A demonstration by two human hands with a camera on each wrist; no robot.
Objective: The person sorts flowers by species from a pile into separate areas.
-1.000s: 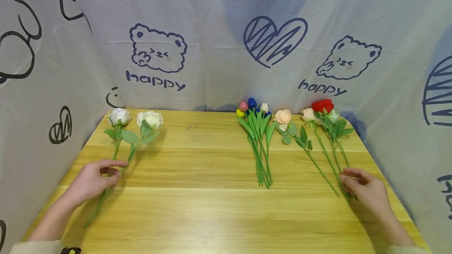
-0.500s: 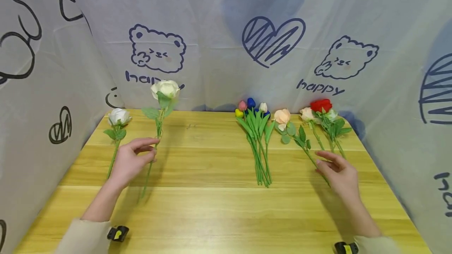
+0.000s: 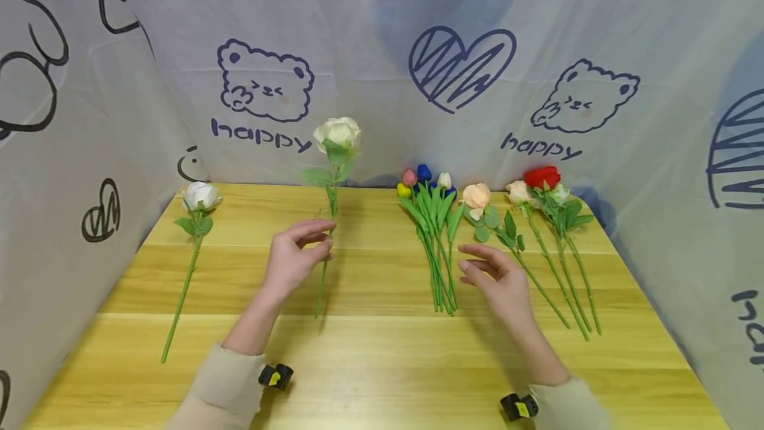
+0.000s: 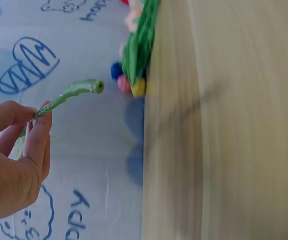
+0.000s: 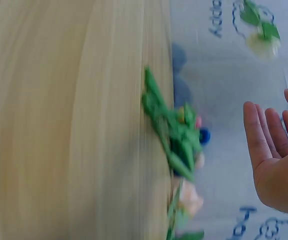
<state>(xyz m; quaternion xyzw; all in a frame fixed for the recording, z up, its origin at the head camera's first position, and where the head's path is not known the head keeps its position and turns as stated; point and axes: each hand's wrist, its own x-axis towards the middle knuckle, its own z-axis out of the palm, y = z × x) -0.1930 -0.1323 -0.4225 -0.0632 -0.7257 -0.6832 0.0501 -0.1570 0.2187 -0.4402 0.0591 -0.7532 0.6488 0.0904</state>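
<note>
My left hand (image 3: 296, 259) pinches the green stem of a cream-white rose (image 3: 337, 135) and holds it upright above the table. In the left wrist view the cut end of its stem (image 4: 79, 88) sticks out past my fingers. My right hand (image 3: 503, 284) hangs over the table with loosely bent fingers and holds nothing. Nearest to it lies a bunch of tulips (image 3: 438, 244) with pink, yellow, blue and white heads. Just right of that is a peach rose (image 3: 477, 198), its stem slanting toward the front.
At the left a white rose (image 3: 201, 196) lies on the wooden table (image 3: 370, 363). A red rose (image 3: 542, 178) and a pale peach rose (image 3: 518, 192) lie with a whitish flower at the right. A printed cloth (image 3: 370, 52) hangs along the back and sides.
My left hand has lifted the cream-white rose off the table and carried it right to the middle. My right hand has moved left, from the red rose's stems to beside the tulips.
</note>
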